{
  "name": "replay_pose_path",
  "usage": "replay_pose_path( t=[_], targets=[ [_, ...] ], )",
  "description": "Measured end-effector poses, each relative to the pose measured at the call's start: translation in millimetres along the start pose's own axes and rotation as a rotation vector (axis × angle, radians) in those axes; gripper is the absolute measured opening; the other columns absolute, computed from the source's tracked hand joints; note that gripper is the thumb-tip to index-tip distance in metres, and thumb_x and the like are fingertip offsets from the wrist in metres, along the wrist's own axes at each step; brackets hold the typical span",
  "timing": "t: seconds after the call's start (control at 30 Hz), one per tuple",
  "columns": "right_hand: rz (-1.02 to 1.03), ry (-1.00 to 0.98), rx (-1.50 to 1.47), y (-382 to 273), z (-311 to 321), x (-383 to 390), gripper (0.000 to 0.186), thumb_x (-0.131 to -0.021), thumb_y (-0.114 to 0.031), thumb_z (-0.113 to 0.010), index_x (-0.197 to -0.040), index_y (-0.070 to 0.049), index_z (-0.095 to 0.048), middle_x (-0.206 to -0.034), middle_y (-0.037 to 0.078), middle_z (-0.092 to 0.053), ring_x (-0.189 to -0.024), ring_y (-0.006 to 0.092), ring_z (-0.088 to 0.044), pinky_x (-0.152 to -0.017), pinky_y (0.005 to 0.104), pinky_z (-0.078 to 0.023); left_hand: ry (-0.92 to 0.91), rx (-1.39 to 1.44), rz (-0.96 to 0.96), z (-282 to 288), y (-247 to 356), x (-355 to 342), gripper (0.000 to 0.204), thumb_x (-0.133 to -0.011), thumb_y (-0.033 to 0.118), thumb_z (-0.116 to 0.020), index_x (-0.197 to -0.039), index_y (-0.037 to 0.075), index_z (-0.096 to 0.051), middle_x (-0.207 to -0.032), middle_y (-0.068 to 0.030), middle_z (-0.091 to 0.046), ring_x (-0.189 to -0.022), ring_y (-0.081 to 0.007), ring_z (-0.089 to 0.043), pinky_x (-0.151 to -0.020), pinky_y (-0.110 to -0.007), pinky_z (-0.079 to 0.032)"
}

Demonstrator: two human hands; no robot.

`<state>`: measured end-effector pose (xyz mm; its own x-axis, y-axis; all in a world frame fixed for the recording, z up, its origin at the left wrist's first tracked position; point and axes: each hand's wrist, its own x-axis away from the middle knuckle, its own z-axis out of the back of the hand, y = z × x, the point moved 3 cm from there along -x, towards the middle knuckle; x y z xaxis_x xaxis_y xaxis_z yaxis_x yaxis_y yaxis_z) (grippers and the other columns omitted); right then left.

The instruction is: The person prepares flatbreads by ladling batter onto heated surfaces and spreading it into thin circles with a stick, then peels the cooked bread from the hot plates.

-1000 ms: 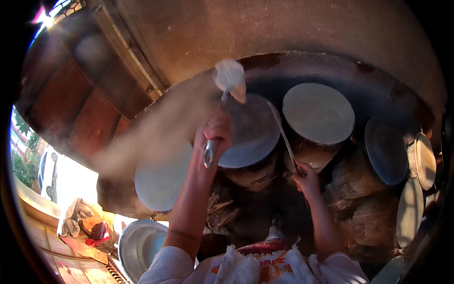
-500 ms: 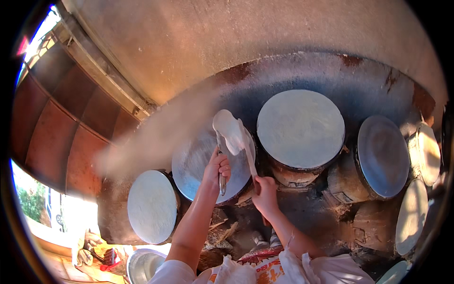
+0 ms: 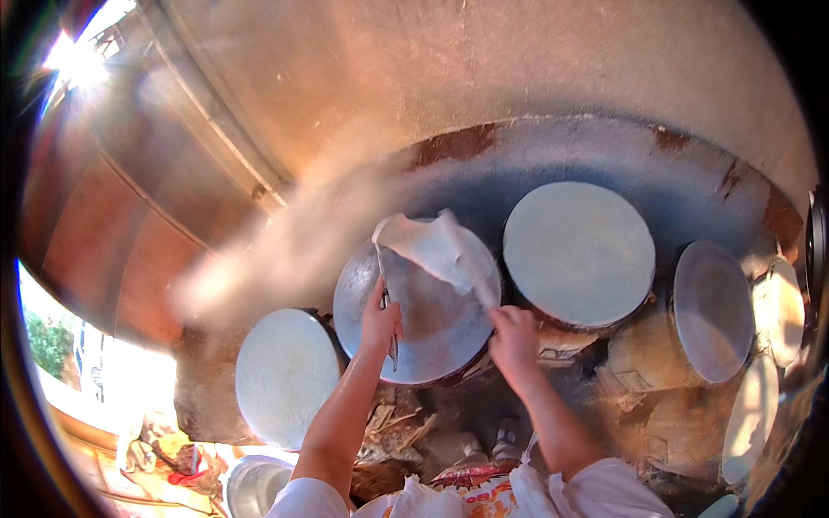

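Sunlit plastered wall (image 3: pixel 484 78), soot-darkened above the hearth.

Hanging half-lifted above the round grey griddle (image 3: pixel 423 319): a thin, pale, floppy flatbread sheet (image 3: pixel 432 246), folding and sagging at its middle, its right corner trailing down to the right hand (image 3: pixel 513 337), its left edge riding on a slim metal spatula (image 3: pixel 385 298). Standing nearly upright in the left hand (image 3: pixel 380 318), that spatula, blade tip touching the sheet. Lying bare and flat beneath, the griddle, between 2 neighbouring covered rounds.

Round griddle with white batter (image 3: pixel 579 253), firewood scraps (image 3: pixel 389 423), white bowl (image 3: pixel 255 485)
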<state>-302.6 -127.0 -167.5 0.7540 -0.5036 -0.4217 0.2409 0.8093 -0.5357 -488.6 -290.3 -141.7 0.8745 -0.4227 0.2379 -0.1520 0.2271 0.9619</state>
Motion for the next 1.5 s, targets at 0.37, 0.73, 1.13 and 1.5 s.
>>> replay_pose_path(
  t=[0.37,0.73,1.13,1.5],
  targets=[
    [-0.060,-0.056,-0.041,-16.5,-18.8,-3.1,0.034,-0.066,0.001,-0.056,-0.099,-0.006,-0.061,-0.099,0.007,-0.056,-0.092,0.0309,-0.051,-0.075,0.0383,-0.047,0.092,-0.061,0.102,46.1,-7.9,30.8,0.061,-0.083,0.004,-0.044,-0.140,0.022,-0.030,-0.056,-0.0004,-0.039,-0.041,-0.0104,-0.038,-0.036,-0.027,-0.034],
    [0.017,-0.093,-0.066,-17.8,-34.8,-34.8,0.030,-0.065,0.003,-0.057,-0.093,-0.005,-0.065,-0.096,0.009,-0.060,-0.092,0.0315,-0.053,-0.078,0.0393,-0.046,-0.510,2.030,0.256,54.0,-8.9,114.4,0.034,-0.093,0.018,-0.037,-0.060,0.009,-0.034,-0.050,0.0020,-0.035,-0.035,-0.0075,-0.036,-0.033,-0.022,-0.034],
    [0.387,-0.270,-0.170,24.2,-27.5,-113.2,0.029,-0.063,0.002,-0.060,-0.089,-0.006,-0.066,-0.092,0.010,-0.061,-0.089,0.0319,-0.053,-0.078,0.0386,-0.045,-0.366,1.898,-0.063,-8.9,36.1,148.2,0.036,-0.093,0.019,-0.036,-0.058,0.011,-0.032,-0.048,0.0028,-0.032,-0.033,-0.0069,-0.034,-0.031,-0.021,-0.031],
    [0.607,-0.583,-0.488,-10.6,-51.4,-121.0,0.028,-0.064,0.002,-0.060,-0.090,-0.007,-0.066,-0.091,0.006,-0.062,-0.088,0.0299,-0.053,-0.076,0.0387,-0.047,-0.091,1.926,0.006,-38.3,33.5,158.4,0.034,-0.091,0.019,-0.039,-0.059,0.010,-0.034,-0.049,0.0022,-0.034,-0.036,-0.0068,-0.037,-0.033,-0.021,-0.033]
  ],
)
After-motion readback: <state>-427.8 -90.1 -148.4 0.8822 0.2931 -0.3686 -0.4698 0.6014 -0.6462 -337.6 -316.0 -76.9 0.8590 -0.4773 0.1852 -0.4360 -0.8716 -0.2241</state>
